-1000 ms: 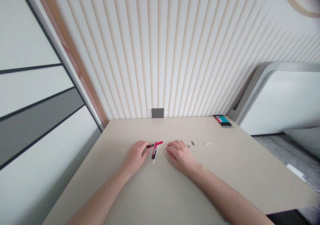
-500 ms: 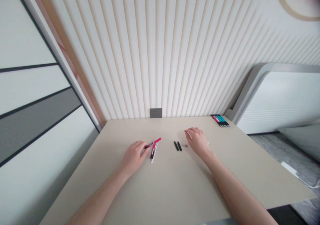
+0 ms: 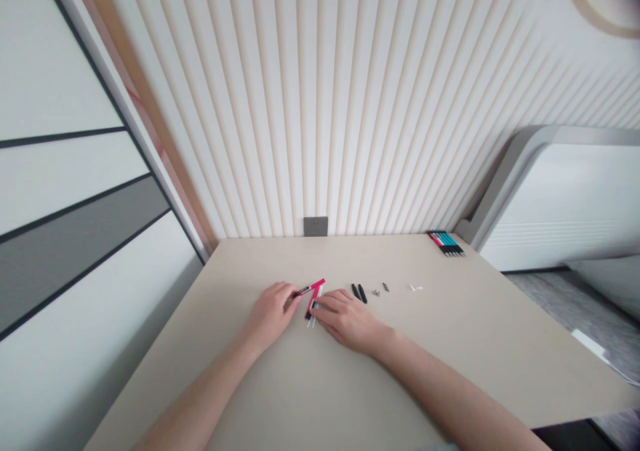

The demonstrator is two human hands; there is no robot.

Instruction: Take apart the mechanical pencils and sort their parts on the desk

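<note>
My left hand [image 3: 273,309] is closed on a pink and black pen barrel [image 3: 316,284], which points up and to the right. Below it on the table lies a second pink and black barrel [image 3: 311,307]. Thin white refills [image 3: 321,292] lie alongside, partly covered by my right hand [image 3: 347,317]. Its thumb and fingers are pinched at one refill beside that barrel. Two black grips [image 3: 359,293] rest just beyond my right hand. Small metal tips [image 3: 377,293], a dark metal piece [image 3: 385,287] and small white parts [image 3: 416,287] are spread farther right.
A row of pens [image 3: 447,243], teal, pink and black, lies at the table's [image 3: 280,397] back right corner. Behind the table stands a ribbed wall with a grey socket [image 3: 315,226]. A bed headboard [image 3: 560,197] is at the right, a cabinet [image 3: 75,291] at the left.
My right hand has moved left from the small parts to the white refills, uncovering a dark metal piece. My left hand keeps its pen barrel nearly in place. The view has shifted slightly.
</note>
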